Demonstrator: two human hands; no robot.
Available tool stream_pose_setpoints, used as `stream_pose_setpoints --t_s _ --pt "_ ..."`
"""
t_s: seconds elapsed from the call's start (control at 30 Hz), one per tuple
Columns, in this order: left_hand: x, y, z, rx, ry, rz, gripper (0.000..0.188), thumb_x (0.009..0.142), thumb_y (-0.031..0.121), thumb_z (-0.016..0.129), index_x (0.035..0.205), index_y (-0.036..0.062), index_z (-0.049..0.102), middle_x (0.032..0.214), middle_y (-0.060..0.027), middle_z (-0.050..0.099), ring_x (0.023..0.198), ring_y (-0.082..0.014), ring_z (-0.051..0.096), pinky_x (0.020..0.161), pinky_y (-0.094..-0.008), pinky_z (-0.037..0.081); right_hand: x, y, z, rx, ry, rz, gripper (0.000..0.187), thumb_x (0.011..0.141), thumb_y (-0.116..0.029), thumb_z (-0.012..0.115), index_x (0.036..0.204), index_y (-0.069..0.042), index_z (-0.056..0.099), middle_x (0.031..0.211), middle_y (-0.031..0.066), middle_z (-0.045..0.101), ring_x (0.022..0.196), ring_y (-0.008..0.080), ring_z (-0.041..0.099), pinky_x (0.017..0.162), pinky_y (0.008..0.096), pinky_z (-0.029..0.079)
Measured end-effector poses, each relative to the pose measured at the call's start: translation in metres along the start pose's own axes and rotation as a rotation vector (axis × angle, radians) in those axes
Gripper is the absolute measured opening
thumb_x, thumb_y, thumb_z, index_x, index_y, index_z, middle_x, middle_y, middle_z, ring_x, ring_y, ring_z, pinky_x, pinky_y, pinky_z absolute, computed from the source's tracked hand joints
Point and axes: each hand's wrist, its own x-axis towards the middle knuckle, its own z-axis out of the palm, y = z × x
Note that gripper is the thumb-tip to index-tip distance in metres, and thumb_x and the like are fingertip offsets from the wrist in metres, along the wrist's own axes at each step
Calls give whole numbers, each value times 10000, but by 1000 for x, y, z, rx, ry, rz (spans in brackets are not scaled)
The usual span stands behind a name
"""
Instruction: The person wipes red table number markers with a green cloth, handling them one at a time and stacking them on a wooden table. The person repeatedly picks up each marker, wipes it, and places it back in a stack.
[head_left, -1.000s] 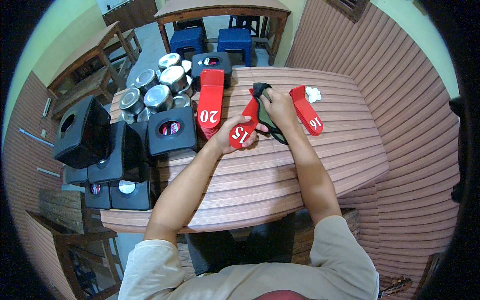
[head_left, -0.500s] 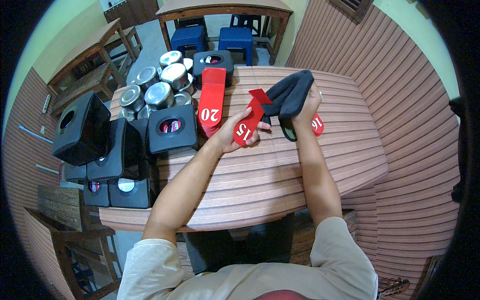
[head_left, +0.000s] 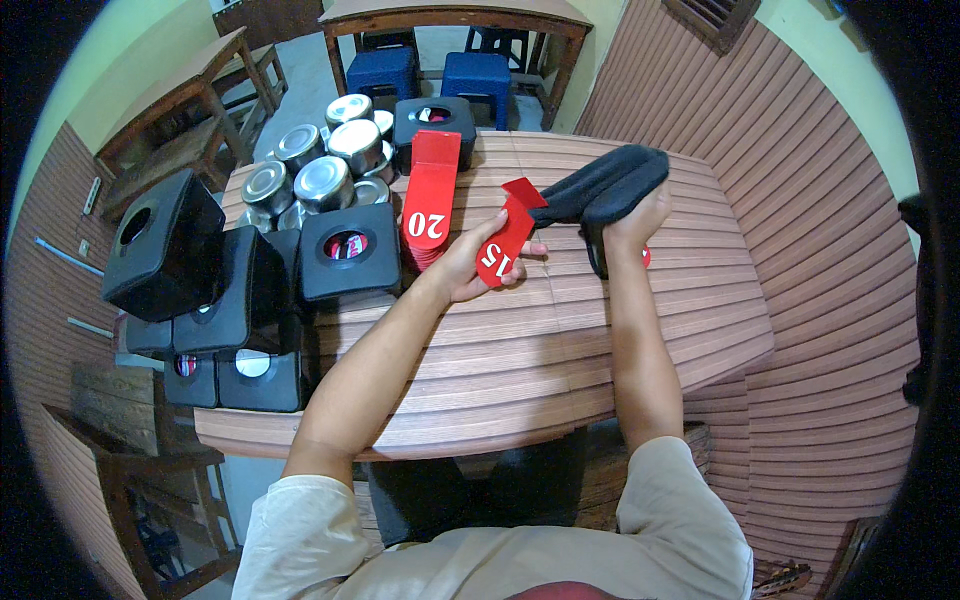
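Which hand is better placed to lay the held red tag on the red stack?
Likely the left hand: it grips the red tag right beside the red stack. The right hand holds a dark cloth, farther away.

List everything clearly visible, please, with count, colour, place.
held tag: one, red, in left hand
cloth article: one, black, in right hand
tag stack: one, red, left of left hand
half-hidden piece: one, red, near right hand
table: one, brown, beneath hands
boxes: at least seven, black, table's left
metal containers: several, silver, table's far left
stools: two, blue, beyond table
far table: one, brown, background
ribbed walls: two, brown, both sides
left hand, right hand: two, above table
sleeves: two, pale, lower edge
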Motion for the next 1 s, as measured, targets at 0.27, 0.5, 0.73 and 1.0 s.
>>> stream_pose_setpoints --t_s 0.27,0.5,0.73,1.0 --pt "3 0 -7 -65 -32 -15 562 1075 539 432 1353 54 490 1108 -194 714 605 -200 588 545 -293 480 -4 -2 6 -27 107 -133 291 1120 -262 461 1110 -31 638 975 39 681 868 149 657 797 306 546" --pt "6 -1 -11 -111 191 181 488 1084 504 426 1277 68 532 1109 -190 718 622 -205 627 535 -287 487 -7 -5 11 203 -196 189 235 1101 -166 462 1167 -45 652 977 66 708 809 184 690 720 333 583" --pt "4 1 -17 -17 -22 10 423 1082 466 457 1166 61 548 968 -185 689 633 -234 610 546 -312 479 -52 36 21 -613 -832 176 320 1042 -234 592 1138 52 700 1002 177 746 959 231 713 885 364 552" --pt "2 0 -17 -221 40 31 414 1082 449 456 1138 57 576 917 -143 658 718 -272 628 562 -328 493 -59 30 42 -925 -994 87 440 1037 -342 554 1214 44 670 1199 282 689 1095 461 665 967 478 526"
